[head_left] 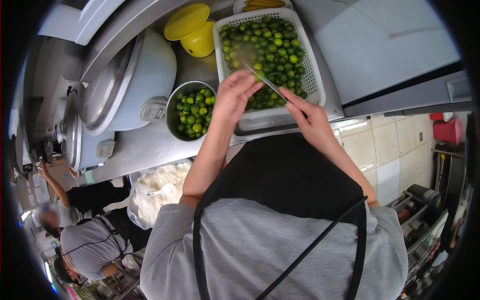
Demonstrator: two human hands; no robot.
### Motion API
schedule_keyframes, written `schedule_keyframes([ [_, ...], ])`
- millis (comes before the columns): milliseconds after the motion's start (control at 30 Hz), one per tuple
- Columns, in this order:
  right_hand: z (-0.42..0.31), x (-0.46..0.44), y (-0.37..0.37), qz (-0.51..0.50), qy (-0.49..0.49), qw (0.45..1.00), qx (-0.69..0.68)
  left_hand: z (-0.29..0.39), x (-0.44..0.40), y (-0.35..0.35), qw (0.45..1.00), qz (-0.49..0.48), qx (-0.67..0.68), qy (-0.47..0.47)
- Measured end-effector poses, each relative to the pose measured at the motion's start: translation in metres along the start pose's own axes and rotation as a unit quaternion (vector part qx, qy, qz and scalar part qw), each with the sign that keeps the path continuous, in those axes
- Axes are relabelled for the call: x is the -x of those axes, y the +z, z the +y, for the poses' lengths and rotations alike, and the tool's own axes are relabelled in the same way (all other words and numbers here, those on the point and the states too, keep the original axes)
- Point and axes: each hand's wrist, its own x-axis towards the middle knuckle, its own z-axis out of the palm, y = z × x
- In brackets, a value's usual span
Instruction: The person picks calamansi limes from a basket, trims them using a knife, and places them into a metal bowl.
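Note:
Over a white perforated basket [316,75] full of small green citrus fruits [280,50], my right hand [307,112] grips a small knife [272,86] with its blade pointing up and left. My left hand [237,92] is beside the blade, fingers bent together around a green fruit [259,75] that shows at the fingertips. Left of my left forearm, a round metal bowl [170,107] contains more whole green fruits [192,112]. Under the near side of the basket lies a metal tray [265,127].
A yellow container [197,37] and a large rice cooker [155,75] stand on the counter at left. White rice with a scoop fills a lined tub [157,192] below. Two people [92,235] are at lower left. Racks [425,225] and a red bin [447,131] are at right.

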Motion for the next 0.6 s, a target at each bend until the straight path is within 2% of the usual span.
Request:
schedule_keyframes([
  [100,0.007,0.005,-0.004,-0.039,0.032,0.999,0.015,0.022,0.0,-0.028,1.0,0.019,0.005,0.013],
  [167,0.005,0.009,-0.009,-0.041,0.046,0.998,0.007,0.052,0.011,-0.042,0.992,0.065,-0.098,0.044],
  [200,0.005,0.011,-0.012,-0.041,0.061,0.997,0.0,0.067,0.016,-0.056,0.961,0.087,-0.259,0.053],
  [267,0.014,0.011,-0.018,-0.022,0.064,0.998,-0.006,0.092,0.026,-0.078,0.832,0.131,-0.537,0.047],
  [300,0.018,0.01,-0.021,-0.005,0.067,0.998,-0.013,0.091,0.026,-0.077,0.832,0.132,-0.537,0.046],
  [333,0.018,0.009,-0.025,0.0,0.071,0.997,-0.009,0.09,0.025,-0.073,0.725,0.135,-0.668,0.103],
  [367,0.015,0.006,-0.027,-0.001,0.07,0.998,-0.01,0.087,0.023,-0.066,0.594,0.134,-0.777,0.158],
  [400,0.01,0.003,-0.029,-0.002,0.078,0.997,0.003,0.075,0.018,-0.045,0.697,0.114,-0.701,0.098],
  [433,0.007,0.002,-0.031,-0.003,0.086,0.996,0.017,0.06,0.015,-0.024,0.684,0.082,-0.722,0.061],
  [467,0.005,0.002,-0.03,-0.002,0.085,0.996,0.018,0.039,0.006,-0.015,0.689,0.006,-0.723,0.048],
  [567,0.001,-0.002,-0.025,-0.002,0.059,0.998,0.006,-0.03,-0.027,-0.015,0.659,-0.156,-0.735,-0.025],
  [600,-0.001,-0.003,-0.024,-0.002,0.048,0.999,0.012,-0.049,-0.037,-0.024,0.658,-0.154,-0.737,-0.024],
])
